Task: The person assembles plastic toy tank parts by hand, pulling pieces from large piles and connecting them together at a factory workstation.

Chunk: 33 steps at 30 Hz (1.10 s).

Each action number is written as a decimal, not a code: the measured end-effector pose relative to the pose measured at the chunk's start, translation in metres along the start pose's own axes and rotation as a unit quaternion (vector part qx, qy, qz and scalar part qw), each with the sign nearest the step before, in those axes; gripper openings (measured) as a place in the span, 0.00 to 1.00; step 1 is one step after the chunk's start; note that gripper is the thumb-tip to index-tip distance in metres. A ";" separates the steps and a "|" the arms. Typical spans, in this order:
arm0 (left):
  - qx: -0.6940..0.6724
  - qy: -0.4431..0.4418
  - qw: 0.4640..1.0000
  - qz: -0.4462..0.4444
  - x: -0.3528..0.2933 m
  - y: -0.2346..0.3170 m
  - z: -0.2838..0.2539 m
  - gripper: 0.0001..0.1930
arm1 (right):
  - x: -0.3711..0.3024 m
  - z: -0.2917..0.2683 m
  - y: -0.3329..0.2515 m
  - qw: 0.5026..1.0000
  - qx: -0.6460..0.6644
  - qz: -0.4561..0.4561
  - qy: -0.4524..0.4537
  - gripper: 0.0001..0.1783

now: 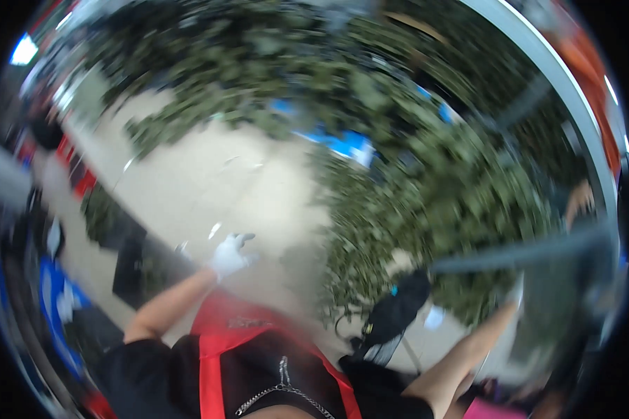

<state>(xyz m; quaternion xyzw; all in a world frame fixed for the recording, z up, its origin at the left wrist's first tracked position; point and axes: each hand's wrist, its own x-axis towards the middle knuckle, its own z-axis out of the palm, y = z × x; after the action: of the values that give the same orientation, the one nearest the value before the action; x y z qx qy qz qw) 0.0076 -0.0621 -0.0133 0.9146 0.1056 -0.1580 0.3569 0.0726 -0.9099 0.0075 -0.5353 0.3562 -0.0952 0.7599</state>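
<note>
My left hand (230, 258), in a white glove with greyish fingertips, is held over the pale tabletop (196, 174). It looks open, fingers partly stretched, with nothing seen in it. My right arm reaches out to the right, toward a blurred, greyish-green sheet-like thing (559, 300). Only a whitish smear shows of my right hand (518, 290), and its fingers cannot be made out. A large heap of green leafy stems (426, 188) covers the right and far parts of the table. Between my right arm and the heap lies a long black object (398, 307), its kind unclear.
Blue-and-white packaging (349, 145) lies among the leaves. A pale curved rail (566, 84) bounds the right side. Dark boxes (133, 269) and a blue container (59, 314) stand at the left. Another person's hand (580, 199) shows at the far right.
</note>
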 end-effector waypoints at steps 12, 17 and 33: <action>-0.008 0.275 0.955 -0.108 0.295 -0.063 -0.151 0.34 | -0.086 0.100 0.047 0.660 -0.285 -0.452 0.528 0.17; -0.115 0.361 0.913 -0.153 0.415 -0.088 -0.155 0.36 | -0.227 0.247 0.113 0.671 -0.285 -0.506 0.461 0.19; -0.449 0.209 0.864 -0.092 0.104 -0.079 -0.020 0.35 | -0.306 0.639 0.375 0.771 -0.260 0.057 -0.578 0.52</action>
<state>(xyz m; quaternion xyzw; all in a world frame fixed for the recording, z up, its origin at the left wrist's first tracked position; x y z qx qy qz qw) 0.0842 0.0171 -0.0856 0.6535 0.3207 0.0696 0.6820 0.1723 -0.1191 -0.0778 -0.6451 -0.1089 0.3722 0.6583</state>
